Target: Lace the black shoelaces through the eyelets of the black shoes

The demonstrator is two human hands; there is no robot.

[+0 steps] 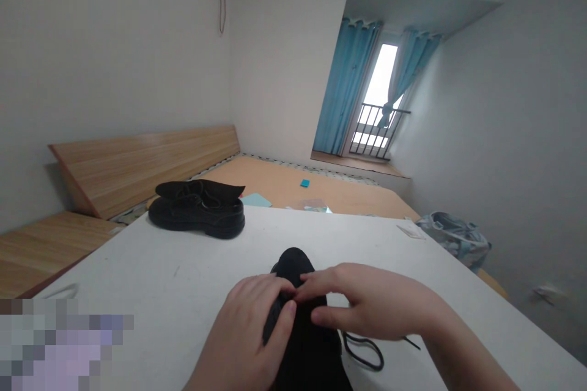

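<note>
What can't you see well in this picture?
Shoe: the left hand and right hand cover its top.
Lace: one end goes out of sight behind the shoe.
Bottom-left corner: a blurred patch hides what is there.
Blue square, far off: too small to name.

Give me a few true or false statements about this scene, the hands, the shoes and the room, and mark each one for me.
1. The left hand rests on a black shoe. True.
2. A black lace lies looped on the white table, right of that shoe. True.
3. The right hand holds scissors. False: it holds no scissors, and its fingers reach to the top of the shoe.
4. A second black shoe stands on the floor. False: the second black shoe stands on the white table, at the far side.
5. The curtains by the balcony door are red. False: the curtains are blue.
</note>
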